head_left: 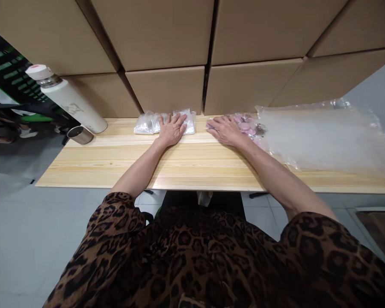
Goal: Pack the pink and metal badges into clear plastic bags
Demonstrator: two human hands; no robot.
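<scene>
Plainly glossy, clear plastic packets (143, 123) under the left hand (172, 129).

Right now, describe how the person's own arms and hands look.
The left hand and right hand are bare, as are the forearms. Above them, short brown sleeves carry a black leopard print that matches the top.

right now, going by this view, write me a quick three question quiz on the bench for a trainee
1. Which hand rests at the clear plastic packets: a) left, b) right?
2. True or false: the small metal cup stands beside the white flask.
3. Fill in: brown cardboard ____ are stacked behind the wooden table.

Key: 1. a, the left hand; 2. true; 3. boxes.
</scene>
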